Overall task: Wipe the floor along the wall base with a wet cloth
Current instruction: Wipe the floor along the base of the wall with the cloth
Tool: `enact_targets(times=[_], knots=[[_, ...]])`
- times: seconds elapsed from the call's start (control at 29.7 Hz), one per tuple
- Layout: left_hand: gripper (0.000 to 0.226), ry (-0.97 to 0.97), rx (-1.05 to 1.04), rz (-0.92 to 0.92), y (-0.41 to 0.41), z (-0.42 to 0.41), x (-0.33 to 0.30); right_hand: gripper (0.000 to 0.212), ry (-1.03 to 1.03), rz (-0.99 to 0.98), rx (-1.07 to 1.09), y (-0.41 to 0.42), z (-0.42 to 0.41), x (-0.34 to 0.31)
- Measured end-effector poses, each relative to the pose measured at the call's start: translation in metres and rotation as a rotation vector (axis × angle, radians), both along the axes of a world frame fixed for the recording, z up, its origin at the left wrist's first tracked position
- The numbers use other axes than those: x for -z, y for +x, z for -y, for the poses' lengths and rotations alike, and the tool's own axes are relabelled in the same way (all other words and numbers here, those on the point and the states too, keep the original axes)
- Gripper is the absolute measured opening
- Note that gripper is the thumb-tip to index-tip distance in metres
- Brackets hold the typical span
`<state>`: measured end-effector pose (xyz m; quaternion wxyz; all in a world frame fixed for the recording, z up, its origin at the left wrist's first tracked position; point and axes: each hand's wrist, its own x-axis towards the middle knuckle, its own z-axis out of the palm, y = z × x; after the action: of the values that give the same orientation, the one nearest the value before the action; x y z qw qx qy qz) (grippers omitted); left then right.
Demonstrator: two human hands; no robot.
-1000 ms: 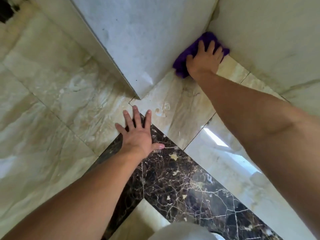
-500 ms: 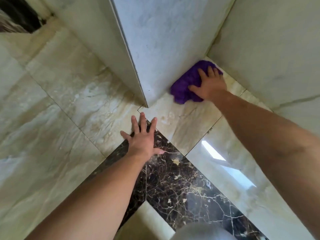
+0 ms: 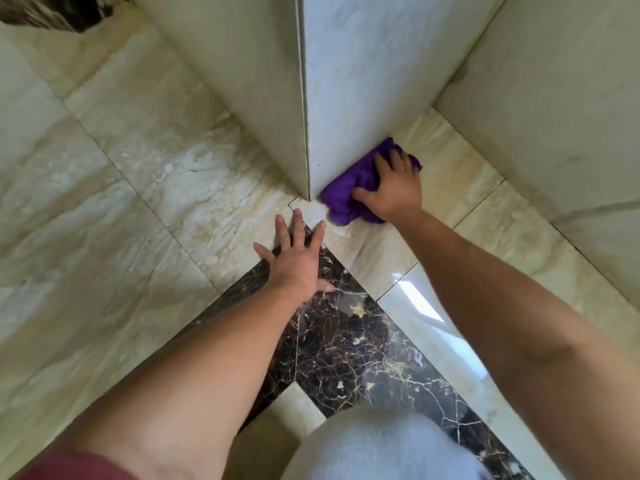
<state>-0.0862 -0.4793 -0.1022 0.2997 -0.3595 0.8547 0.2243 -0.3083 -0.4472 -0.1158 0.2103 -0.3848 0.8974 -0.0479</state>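
- The left hand (image 3: 294, 261) is lying flat on the floor (image 3: 145, 209), fingers spread apart and holding nothing, straddling the edge where the dark marble tile (image 3: 346, 344) meets the pale one; it is serving as a prop, so the weight is best carried here rather than on the wiping arm.
- The wall corner (image 3: 306, 174) is standing just beyond the left fingertips, and the joint at its foot is likely trapping grime.
- The purple cloth (image 3: 346, 195) is lying bunched on the floor, touching the wall base right of the corner.
- The right hand (image 3: 391, 192) is pressing down on the cloth, fingers splayed over it; keeping the cloth's edge tight against the wall should clean the seam.
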Motion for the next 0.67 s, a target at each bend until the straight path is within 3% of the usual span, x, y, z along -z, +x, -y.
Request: enact_targets(times=[0.1, 0.2, 0.27, 0.4, 0.47, 0.57, 0.67], knots=[[0.117, -0.099, -0.018, -0.059, 0.033, 0.010, 0.000, 0.095, 0.024, -0.015, -0.041, 0.038, 0.000, 0.006], [0.131, -0.190, -0.120, 0.017, 0.062, 0.034, 0.004, 0.093, 0.011, -0.045, 0.010, 0.065, 0.001, 0.005], [0.134, -0.185, -0.074, 0.053, 0.075, 0.046, 0.006, 0.092, 0.014, -0.076, 0.033, 0.083, 0.005, 0.003], [0.132, -0.200, 0.045, 0.040, 0.084, 0.065, 0.008, 0.100, 0.170, -0.038, 0.100, 0.048, 0.004, -0.010], [0.129, -0.227, -0.020, 0.040, 0.100, 0.087, 0.007, 0.104, 0.163, 0.027, 0.155, 0.014, -0.004, -0.020], [0.125, -0.200, -0.240, 0.018, 0.130, 0.119, 0.014, 0.097, -0.111, 0.077, -0.003, -0.015, -0.026, -0.028], [0.124, -0.156, -0.252, -0.006, 0.134, 0.124, 0.019, 0.097, -0.090, 0.129, -0.158, -0.007, -0.046, -0.014]])
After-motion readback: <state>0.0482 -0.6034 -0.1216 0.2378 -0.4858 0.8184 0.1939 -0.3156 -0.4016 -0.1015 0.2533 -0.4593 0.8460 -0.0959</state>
